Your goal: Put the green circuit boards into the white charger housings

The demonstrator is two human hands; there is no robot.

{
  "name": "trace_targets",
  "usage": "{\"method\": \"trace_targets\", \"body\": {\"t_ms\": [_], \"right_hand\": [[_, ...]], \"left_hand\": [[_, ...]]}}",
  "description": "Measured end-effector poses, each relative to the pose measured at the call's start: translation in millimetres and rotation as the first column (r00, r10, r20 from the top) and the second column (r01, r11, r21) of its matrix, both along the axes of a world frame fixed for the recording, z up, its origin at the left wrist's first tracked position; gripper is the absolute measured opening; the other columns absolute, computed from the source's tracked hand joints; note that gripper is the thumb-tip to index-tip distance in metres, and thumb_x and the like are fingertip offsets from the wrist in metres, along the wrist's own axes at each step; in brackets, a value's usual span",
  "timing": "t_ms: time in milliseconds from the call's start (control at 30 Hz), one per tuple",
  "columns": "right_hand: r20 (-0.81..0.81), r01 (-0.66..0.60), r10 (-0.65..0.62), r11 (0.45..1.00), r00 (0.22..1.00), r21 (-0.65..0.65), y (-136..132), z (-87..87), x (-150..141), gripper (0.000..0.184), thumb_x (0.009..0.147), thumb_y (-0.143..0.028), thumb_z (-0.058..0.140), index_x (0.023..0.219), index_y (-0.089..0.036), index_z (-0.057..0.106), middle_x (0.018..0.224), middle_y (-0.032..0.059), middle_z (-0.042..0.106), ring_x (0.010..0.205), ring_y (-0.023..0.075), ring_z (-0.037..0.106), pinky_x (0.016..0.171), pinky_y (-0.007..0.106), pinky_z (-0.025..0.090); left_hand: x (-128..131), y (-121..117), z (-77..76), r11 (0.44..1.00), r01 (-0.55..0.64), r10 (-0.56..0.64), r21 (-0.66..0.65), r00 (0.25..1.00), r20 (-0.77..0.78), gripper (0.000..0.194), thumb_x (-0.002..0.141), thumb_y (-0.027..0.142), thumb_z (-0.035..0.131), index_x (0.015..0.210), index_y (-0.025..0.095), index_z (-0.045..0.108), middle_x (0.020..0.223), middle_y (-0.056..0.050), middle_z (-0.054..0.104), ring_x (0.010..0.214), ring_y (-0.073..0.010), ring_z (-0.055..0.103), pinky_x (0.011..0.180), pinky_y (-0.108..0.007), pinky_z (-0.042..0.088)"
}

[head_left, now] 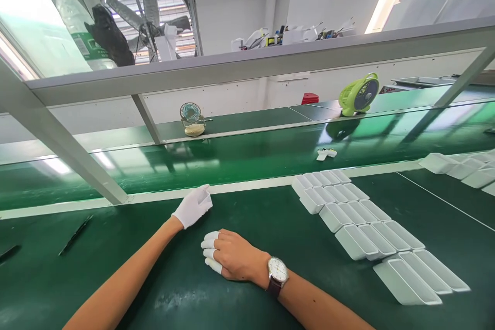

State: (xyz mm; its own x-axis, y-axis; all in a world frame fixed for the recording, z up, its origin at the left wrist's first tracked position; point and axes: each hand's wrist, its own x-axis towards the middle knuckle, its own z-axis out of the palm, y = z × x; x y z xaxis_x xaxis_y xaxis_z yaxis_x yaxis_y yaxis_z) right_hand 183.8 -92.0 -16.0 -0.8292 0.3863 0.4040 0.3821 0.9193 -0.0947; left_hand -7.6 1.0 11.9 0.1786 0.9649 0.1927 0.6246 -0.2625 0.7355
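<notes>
My left hand (194,207), in a white glove, is over the dark green work surface (247,299) near its pale far edge strip. Its fingers are curled in, and whatever may be inside them is hidden. Closer to me, my right hand (234,253) rests palm down on the surface, with white covers on several fingertips. Those fingers are bent with small gaps between them, and nothing shows in them. Right of my hands stand rows of white open-topped rectangular trays (353,240), touching side by side.
Left of my arms lie a thin black pen-like tool (75,235) and another dark tool (8,253). Beyond the edge strip runs a shiny green belt (232,157) with a small white piece (327,154). A green fan (359,95) and a small fan (192,118) stand behind. A grey shelf beam (247,64) crosses above.
</notes>
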Motion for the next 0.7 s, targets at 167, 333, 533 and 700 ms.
{"method": "trace_targets", "body": {"t_ms": [167, 333, 533, 700], "right_hand": [[0.001, 0.009, -0.009, 1.0, 1.0, 0.0, 1, -2.2, -2, 0.025, 0.101, -0.028, 0.049, 0.097, -0.017, 0.071, 0.104, 0.0089, 0.073, 0.1, 0.0184, 0.064, 0.088, 0.032, 0.048], [0.055, 0.085, -0.084, 0.996, 0.995, -0.013, -2, -5.4, -2, 0.023, 0.098, -0.03, 0.054, 0.093, -0.017, 0.072, 0.09, 0.0084, 0.073, 0.087, 0.02, 0.065, 0.083, 0.034, 0.049], [0.077, 0.073, -0.074, 0.997, 0.994, 0.019, -2, -5.9, -1, 0.022, 0.095, -0.03, 0.055, 0.085, -0.019, 0.072, 0.089, 0.0065, 0.073, 0.087, 0.0196, 0.063, 0.087, 0.034, 0.048], [0.036, 0.033, -0.035, 0.999, 0.999, 0.038, 0, -3.1, -1, 0.025, 0.098, -0.028, 0.051, 0.086, -0.018, 0.071, 0.095, 0.0068, 0.073, 0.09, 0.0185, 0.063, 0.085, 0.033, 0.048]], "left_hand": [[26, -27, 30.7, 0.964, 0.094, -0.09, 0.251, 0.996, -0.025, 0.051, 0.075, 0.032, 0.076, 0.124, 0.025, 0.063, 0.135, -0.011, 0.061, 0.137, -0.0341, 0.046, 0.119, -0.053, 0.032], [92, -44, 25.6, 0.894, 0.42, -0.377, -0.16, 0.894, 0.241, 0.045, 0.077, 0.03, 0.074, 0.121, 0.024, 0.066, 0.12, -0.011, 0.07, 0.109, -0.029, 0.067, 0.097, -0.047, 0.055], [139, -11, 6.7, 0.825, 0.482, -0.396, -0.294, 0.865, 0.308, 0.044, 0.078, 0.027, 0.073, 0.12, 0.016, 0.067, 0.122, -0.017, 0.069, 0.117, -0.0326, 0.064, 0.107, -0.053, 0.047], [131, -1, 27.1, 0.917, 0.358, -0.38, 0.173, 0.918, 0.114, 0.046, 0.079, 0.026, 0.072, 0.124, 0.023, 0.065, 0.139, -0.011, 0.058, 0.133, -0.0315, 0.051, 0.119, -0.049, 0.033]]}}
